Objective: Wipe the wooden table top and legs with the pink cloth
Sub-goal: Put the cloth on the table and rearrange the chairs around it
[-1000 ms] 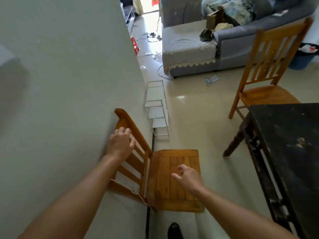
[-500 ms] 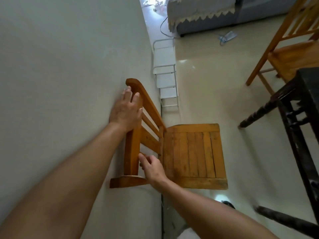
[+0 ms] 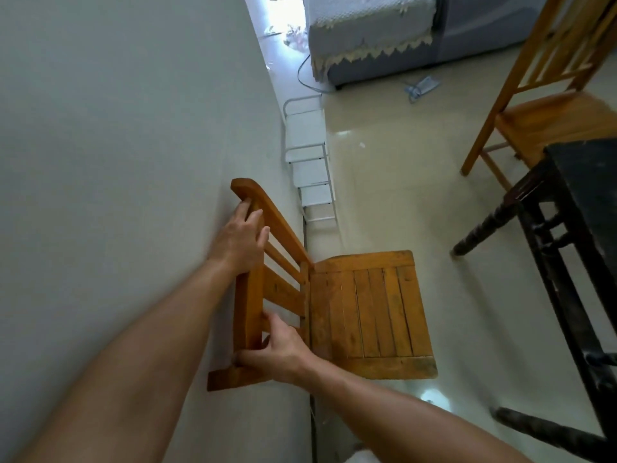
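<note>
While the dark wooden table (image 3: 585, 182) stands well off to the right of both hands, its black top worn and pale-scuffed and its turned, knobbly leg (image 3: 484, 225) planted on the glossy cream floor (image 3: 400, 182), the hands are busy with a chair (image 3: 367, 312) instead. That chair is honey-coloured wood with a slatted plank seat and a slatted back, and it sits hard against the smooth pale wall (image 3: 117, 162).

Lying over the rail of the chair back closest to the wall, the left hand (image 3: 238, 240) has its fingers bent across the rail's edge. Lower on the same rail, the right hand (image 3: 277, 355) holds the near end, thumb hooked underneath and fingers wrapped over the front.

A second ago the right hand hung loose above the seat; half a second ago its fingertips only touched the rail, and now it grips. The left hand has slid from the curved far corner down onto the rail.

Beyond the left hand, a white wire rack (image 3: 310, 155) leans at the wall's foot. Further off sits a grey sofa (image 3: 374, 31) with a lace-edged cover, and right of it a second slatted wooden chair (image 3: 551, 118).
</note>
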`<move>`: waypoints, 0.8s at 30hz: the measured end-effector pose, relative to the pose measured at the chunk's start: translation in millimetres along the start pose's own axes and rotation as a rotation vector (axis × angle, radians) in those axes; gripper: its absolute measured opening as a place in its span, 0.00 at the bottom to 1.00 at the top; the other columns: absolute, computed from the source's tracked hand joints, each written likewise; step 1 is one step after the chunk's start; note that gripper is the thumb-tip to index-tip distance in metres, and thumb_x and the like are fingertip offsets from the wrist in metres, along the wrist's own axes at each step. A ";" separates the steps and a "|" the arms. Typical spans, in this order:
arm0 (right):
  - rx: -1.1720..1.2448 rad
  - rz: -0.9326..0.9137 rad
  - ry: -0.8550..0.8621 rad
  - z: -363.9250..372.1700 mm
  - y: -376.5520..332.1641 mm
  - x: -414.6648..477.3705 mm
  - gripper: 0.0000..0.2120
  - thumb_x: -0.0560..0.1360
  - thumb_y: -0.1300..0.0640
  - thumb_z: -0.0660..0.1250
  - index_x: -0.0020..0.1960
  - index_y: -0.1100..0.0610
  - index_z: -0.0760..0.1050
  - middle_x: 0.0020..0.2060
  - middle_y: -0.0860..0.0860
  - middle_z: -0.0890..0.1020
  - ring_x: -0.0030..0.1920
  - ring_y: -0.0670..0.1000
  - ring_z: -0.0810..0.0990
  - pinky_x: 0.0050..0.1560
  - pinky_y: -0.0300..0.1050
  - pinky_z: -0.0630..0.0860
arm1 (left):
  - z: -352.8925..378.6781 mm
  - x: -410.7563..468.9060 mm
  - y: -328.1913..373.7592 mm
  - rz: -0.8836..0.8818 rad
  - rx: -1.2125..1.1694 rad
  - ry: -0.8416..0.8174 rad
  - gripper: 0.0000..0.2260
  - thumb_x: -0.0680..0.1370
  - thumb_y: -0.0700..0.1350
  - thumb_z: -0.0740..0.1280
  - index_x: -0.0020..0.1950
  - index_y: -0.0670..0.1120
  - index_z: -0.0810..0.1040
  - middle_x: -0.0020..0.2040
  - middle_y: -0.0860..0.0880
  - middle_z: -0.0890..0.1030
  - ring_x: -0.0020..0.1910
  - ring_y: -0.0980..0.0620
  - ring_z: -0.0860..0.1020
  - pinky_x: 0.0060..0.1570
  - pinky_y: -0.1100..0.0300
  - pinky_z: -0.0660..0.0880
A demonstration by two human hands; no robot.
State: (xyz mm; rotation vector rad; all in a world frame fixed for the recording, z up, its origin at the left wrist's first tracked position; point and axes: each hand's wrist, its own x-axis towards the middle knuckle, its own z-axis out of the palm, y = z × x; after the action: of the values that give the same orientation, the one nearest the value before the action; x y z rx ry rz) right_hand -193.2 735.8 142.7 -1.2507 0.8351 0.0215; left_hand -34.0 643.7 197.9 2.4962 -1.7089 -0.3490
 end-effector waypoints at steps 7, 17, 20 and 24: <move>-0.150 0.031 -0.097 -46.7 26.9 -55.4 0.43 0.65 0.44 0.78 0.73 0.43 0.58 0.61 0.48 0.76 0.58 0.50 0.79 0.57 0.49 0.79 | 22.2 -50.2 36.3 -0.150 -0.214 0.072 0.21 0.82 0.48 0.57 0.75 0.46 0.64 0.78 0.48 0.56 0.74 0.44 0.60 0.69 0.48 0.64; -0.331 0.115 -0.090 -120.1 64.7 -153.5 0.46 0.60 0.39 0.74 0.73 0.42 0.59 0.58 0.48 0.77 0.56 0.52 0.80 0.56 0.54 0.80 | 51.0 -108.2 133.3 -0.054 -0.217 0.229 0.16 0.78 0.45 0.64 0.65 0.43 0.76 0.67 0.45 0.74 0.71 0.45 0.66 0.73 0.50 0.58; -0.280 0.189 -0.088 -134.0 75.8 -172.4 0.44 0.59 0.42 0.75 0.72 0.41 0.61 0.57 0.47 0.77 0.53 0.50 0.81 0.54 0.52 0.81 | 59.7 -124.7 149.0 -0.051 -0.275 0.244 0.13 0.77 0.45 0.66 0.61 0.45 0.78 0.60 0.46 0.79 0.66 0.47 0.71 0.75 0.52 0.51; -0.092 0.250 -0.029 -122.6 85.3 -180.6 0.50 0.55 0.38 0.79 0.73 0.40 0.61 0.60 0.50 0.75 0.57 0.53 0.80 0.56 0.53 0.80 | 61.5 -127.2 153.8 -0.057 -0.292 0.246 0.12 0.76 0.45 0.66 0.58 0.46 0.79 0.54 0.47 0.80 0.62 0.48 0.72 0.75 0.53 0.50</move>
State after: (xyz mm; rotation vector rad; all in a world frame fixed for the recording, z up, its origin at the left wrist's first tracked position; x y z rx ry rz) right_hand -426.4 738.6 166.5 -1.2224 0.9696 0.2816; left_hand -232.2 708.4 187.2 2.2716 -1.3872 -0.2614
